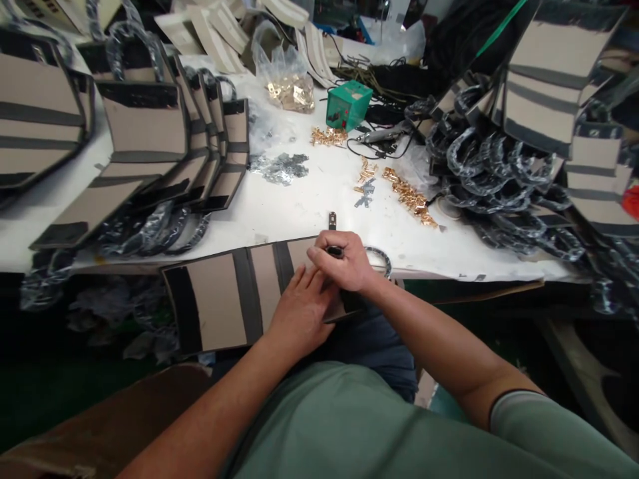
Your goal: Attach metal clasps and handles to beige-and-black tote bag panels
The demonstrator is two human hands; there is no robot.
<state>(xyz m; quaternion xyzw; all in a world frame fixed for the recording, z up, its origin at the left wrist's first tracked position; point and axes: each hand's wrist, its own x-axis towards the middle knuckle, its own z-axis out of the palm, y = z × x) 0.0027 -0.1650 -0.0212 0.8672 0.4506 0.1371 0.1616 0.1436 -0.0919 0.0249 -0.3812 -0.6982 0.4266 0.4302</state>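
Note:
A beige bag panel with dark stripes [219,299] lies across the front edge of the white table [309,206] and over my lap. My left hand [299,309] rests flat on the panel, fingers stretched out. My right hand [342,261] is closed around a small dark tool [334,251] held against the panel's top edge. A small dark metal piece [332,220] lies on the table just beyond my right hand. A plastic-wrapped black handle [380,256] curls beside my right wrist.
Stacks of finished striped bags [144,133] fill the left; more bags with wrapped handles [499,173] pile up on the right. Gold metal fittings [412,198], grey metal pieces [279,166], a green box [348,104] and a corded tool [379,136] lie mid-table.

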